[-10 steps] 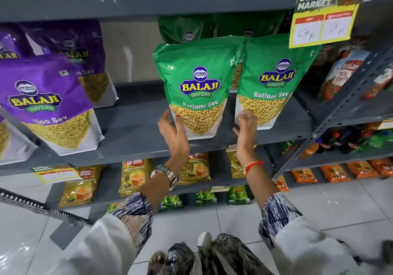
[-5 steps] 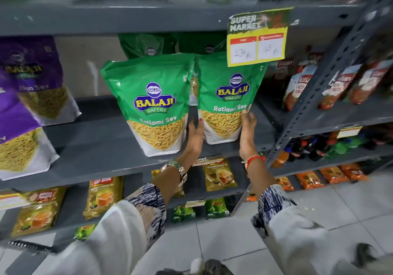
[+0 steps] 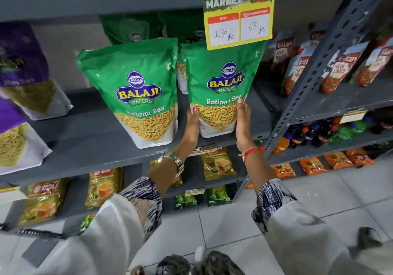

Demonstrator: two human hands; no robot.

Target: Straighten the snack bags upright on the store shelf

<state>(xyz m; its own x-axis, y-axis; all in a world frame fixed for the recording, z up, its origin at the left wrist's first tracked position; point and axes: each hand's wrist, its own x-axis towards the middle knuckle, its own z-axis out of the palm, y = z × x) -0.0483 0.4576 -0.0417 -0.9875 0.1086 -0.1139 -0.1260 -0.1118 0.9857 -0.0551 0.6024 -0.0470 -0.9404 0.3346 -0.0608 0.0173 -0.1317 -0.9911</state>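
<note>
Hands: both reach up to the right green bag (image 3: 223,87) and press flat on its two lower sides, so the bag is clamped between them.
Left hand (image 3: 190,129): palm lies against the left edge of the bag, fingers stretched upward, one red nail shows near the top; a metal watch (image 3: 173,161) sits on the wrist.
Right hand (image 3: 242,126): palm lies against the right edge, fingers point up to the words "Ratlami Sev"; a red thread band (image 3: 251,151) is around the wrist.
Shelf (image 3: 91,138): grey metal board, the largest thing; both green bags stand on it, near its front edge.
Purple bags (image 3: 23,109): at the left, cut off by the frame edge and blurred; the print is hard to read.
Left green bag (image 3: 136,92): stands just beside the held one and leans a little to the left, with no hand on it.
Right green bag: stands nearly upright; its top right corner is hidden behind the price card.
Bags behind: more green bags (image 3: 131,30) in the shadow at the back, only their tops show.
Tomato pouches (image 3: 340,66): on the next rack to the right, partly hidden by the slotted post (image 3: 314,79).
Price card (image 3: 239,13): hangs from the upper shelf edge; the handwritten numbers are not clear.
</note>
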